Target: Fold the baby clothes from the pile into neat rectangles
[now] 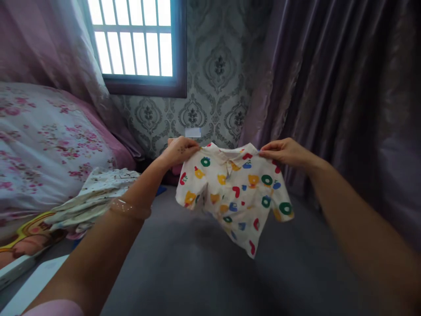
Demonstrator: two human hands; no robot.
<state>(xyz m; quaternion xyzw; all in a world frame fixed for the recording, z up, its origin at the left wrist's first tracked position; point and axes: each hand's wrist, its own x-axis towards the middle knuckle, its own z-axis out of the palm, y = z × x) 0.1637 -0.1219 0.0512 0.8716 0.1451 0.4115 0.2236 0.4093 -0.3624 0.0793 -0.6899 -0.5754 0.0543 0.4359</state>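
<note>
A small white shirt (235, 192) with a collar, short sleeves and a red, yellow, green and blue print hangs in the air before me. My left hand (180, 150) pinches its shoulder beside the collar on the left. On the other side, my right hand (285, 151) grips the opposite shoulder between thumb and fingers. The collar faces up, and the lower hem swings out at a slant towards the right. Below the shirt lies a dark grey bed surface (158, 272).
Folded light clothes (98, 193) lie at the left, against a floral-covered heap (49, 140). A white flat object (36, 285) sits at the lower left. A barred window (134, 39) and patterned wall (217, 74) stand behind, with purple curtains (315, 79) at the right.
</note>
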